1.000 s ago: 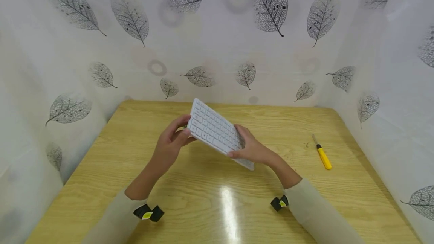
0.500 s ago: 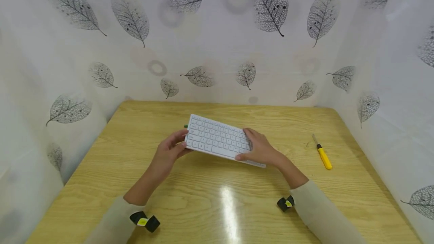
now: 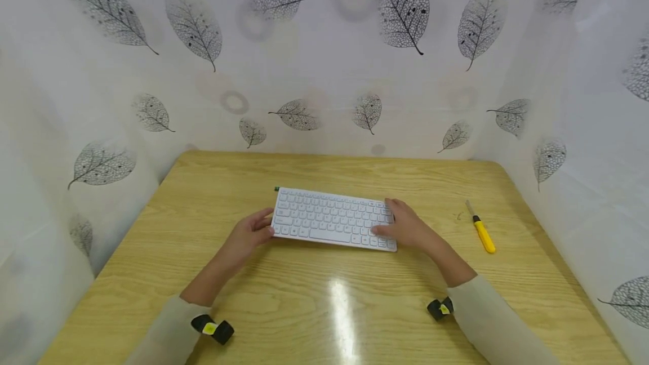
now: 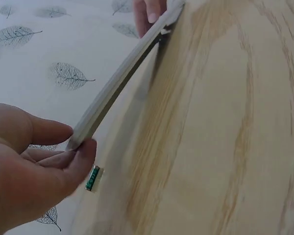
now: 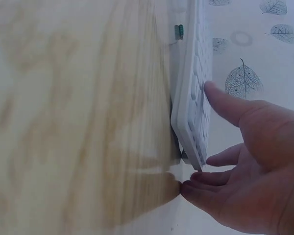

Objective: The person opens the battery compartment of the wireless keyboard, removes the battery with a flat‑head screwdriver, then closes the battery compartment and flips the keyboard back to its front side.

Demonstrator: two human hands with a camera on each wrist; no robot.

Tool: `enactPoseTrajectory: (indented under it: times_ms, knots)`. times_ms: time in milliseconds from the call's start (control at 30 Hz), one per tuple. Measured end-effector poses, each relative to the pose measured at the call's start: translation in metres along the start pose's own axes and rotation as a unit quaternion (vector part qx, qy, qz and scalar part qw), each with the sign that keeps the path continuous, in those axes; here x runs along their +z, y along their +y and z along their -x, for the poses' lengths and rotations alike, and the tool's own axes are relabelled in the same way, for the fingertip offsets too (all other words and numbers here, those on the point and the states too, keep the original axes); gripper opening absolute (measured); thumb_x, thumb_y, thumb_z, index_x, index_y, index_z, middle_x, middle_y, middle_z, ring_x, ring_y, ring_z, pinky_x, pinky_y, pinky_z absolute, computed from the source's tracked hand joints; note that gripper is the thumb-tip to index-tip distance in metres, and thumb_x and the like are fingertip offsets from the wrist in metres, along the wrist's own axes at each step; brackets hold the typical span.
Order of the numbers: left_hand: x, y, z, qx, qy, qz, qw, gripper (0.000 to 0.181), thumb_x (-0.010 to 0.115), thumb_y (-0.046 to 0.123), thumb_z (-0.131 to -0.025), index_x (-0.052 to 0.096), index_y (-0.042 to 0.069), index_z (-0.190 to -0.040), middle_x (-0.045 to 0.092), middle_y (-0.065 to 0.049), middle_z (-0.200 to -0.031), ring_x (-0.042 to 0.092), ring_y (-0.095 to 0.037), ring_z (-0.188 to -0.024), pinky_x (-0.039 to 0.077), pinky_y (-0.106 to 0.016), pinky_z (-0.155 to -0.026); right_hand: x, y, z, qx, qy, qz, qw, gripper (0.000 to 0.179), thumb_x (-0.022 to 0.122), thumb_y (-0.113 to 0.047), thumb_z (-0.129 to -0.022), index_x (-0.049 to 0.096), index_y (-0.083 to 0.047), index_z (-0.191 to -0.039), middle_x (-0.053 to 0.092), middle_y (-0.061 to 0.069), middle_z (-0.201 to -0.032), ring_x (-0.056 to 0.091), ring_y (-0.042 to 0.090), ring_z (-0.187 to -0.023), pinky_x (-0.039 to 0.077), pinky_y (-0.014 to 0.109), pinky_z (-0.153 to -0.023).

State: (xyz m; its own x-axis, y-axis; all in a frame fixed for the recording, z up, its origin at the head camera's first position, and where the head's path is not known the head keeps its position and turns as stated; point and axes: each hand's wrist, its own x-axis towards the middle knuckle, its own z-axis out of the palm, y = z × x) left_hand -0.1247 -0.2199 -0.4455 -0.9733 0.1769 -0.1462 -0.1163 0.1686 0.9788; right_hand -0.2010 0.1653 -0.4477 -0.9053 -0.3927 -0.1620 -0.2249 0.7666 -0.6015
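Note:
A white keyboard (image 3: 332, 219) lies low over the wooden table, keys facing up and slightly slanted. My left hand (image 3: 247, 240) pinches its left end between thumb and fingers; in the left wrist view that end is raised off the table. At the other end my right hand (image 3: 407, 228) has its thumb over the keys and its fingers curled at the right edge, close to the tabletop. A small green battery (image 4: 92, 178) rests on the table just past the keyboard's left end, also visible in the right wrist view.
A screwdriver (image 3: 484, 234) with a yellow handle lies on the right side of the table (image 3: 284, 308). Leaf-printed white curtains (image 3: 324, 72) enclose the back and both sides.
The keyboard has come down from a steep tilt to nearly flat. My right hand has shifted right toward its right end, and my left hand has lowered along with it.

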Motion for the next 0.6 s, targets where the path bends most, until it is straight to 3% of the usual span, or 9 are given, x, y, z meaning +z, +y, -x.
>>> enactPoseTrajectory:
  times_ms: [67, 167, 267, 400, 600]
  knots:
    - [-0.001, -0.003, -0.002, -0.014, 0.010, -0.028, 0.9995, 0.056, 0.051, 0.002, -0.102, 0.031, -0.004, -0.154, 0.046, -0.028, -0.150, 0.049, -0.035, -0.137, 0.047, -0.033, -0.107, -0.001, 0.003, 0.001, 0.001, 0.004, -0.012, 0.9999, 0.086, 0.070, -0.036, -0.095, 0.027, 0.010, -0.153, 0.033, 0.033, -0.155, 0.032, 0.049, -0.145, 0.030, 0.060, -0.117]
    - [-0.001, -0.007, -0.006, -0.023, 0.014, -0.055, 0.9981, 0.054, 0.054, 0.001, -0.100, 0.037, -0.006, -0.151, 0.050, -0.027, -0.147, 0.050, -0.035, -0.137, 0.046, -0.038, -0.108, -0.003, 0.006, 0.001, -0.006, 0.013, -0.032, 0.9994, 0.052, 0.068, -0.029, -0.097, 0.052, 0.005, -0.133, 0.058, 0.024, -0.128, 0.057, 0.037, -0.118, 0.049, 0.049, -0.099]
    - [-0.001, -0.011, -0.009, -0.026, 0.011, -0.077, 0.9967, 0.054, 0.056, 0.001, -0.099, 0.039, -0.007, -0.150, 0.053, -0.027, -0.145, 0.052, -0.036, -0.136, 0.045, -0.043, -0.110, -0.005, 0.007, 0.000, -0.012, 0.018, -0.053, 0.9984, 0.021, 0.067, -0.023, -0.098, 0.059, -0.005, -0.106, 0.060, 0.011, -0.097, 0.055, 0.023, -0.087, 0.047, 0.036, -0.076]
    - [-0.002, -0.012, -0.011, -0.024, 0.003, -0.107, 0.9939, 0.054, 0.057, 0.002, -0.099, 0.040, -0.007, -0.149, 0.052, -0.025, -0.146, 0.052, -0.036, -0.136, 0.044, -0.046, -0.110, -0.007, 0.006, 0.001, -0.011, 0.020, -0.073, 0.9971, 0.016, 0.067, -0.020, -0.098, 0.059, -0.006, -0.100, 0.059, 0.008, -0.092, 0.053, 0.019, -0.082, 0.044, 0.031, -0.071]
    - [0.000, -0.012, -0.012, -0.027, 0.007, -0.141, 0.9896, 0.050, 0.061, 0.003, -0.097, 0.050, -0.002, -0.145, 0.057, -0.018, -0.143, 0.060, -0.028, -0.124, 0.046, -0.047, -0.107, -0.008, 0.007, 0.002, 0.005, 0.026, -0.067, 0.9974, 0.018, 0.066, -0.022, -0.098, 0.062, -0.006, -0.107, 0.062, 0.010, -0.098, 0.056, 0.021, -0.087, 0.046, 0.034, -0.076]
